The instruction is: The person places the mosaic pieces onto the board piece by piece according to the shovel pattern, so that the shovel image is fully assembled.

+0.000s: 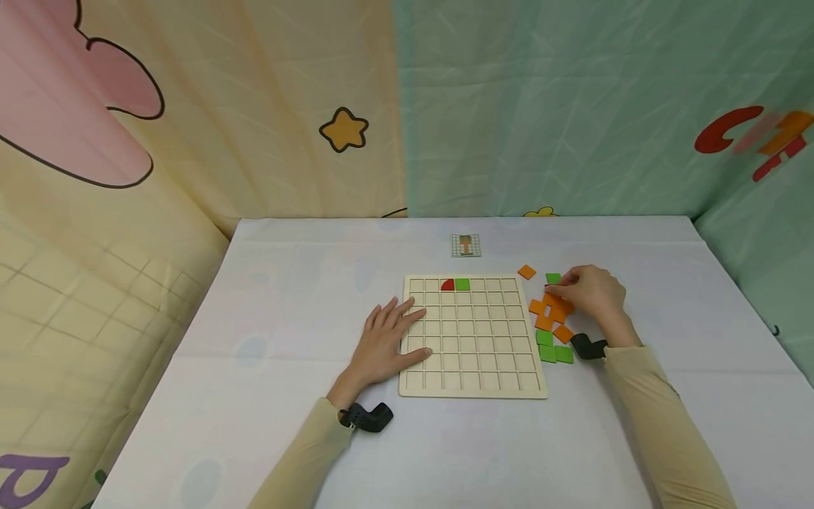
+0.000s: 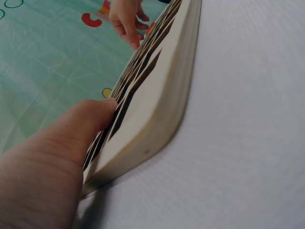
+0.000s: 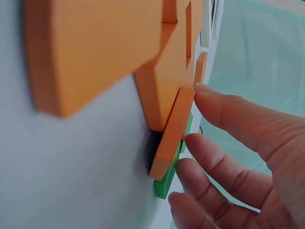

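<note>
My left hand (image 1: 380,346) lies spread over the left edge of a pale wooden grid board (image 1: 439,391), its thumb and fingertips resting on the squares. In the left wrist view, the thumb (image 2: 97,117) lies over the board's raised rim. On the board's top row, a red quarter-round tile (image 1: 448,285) sits beside a green square tile (image 1: 462,284). My right hand (image 1: 591,288) is over the loose tiles right of the board, fingers bent, thumb and fingertips apart around orange tiles (image 3: 174,133). A sliver of red shows at the fingertips in the head view.
Several green tiles (image 1: 547,352) lie below the orange ones, along the board's right edge. One orange tile (image 1: 526,271) lies apart near the top right corner. A small pattern card (image 1: 466,245) lies behind the board on the white-covered table (image 1: 305,268). Printed curtains hang behind.
</note>
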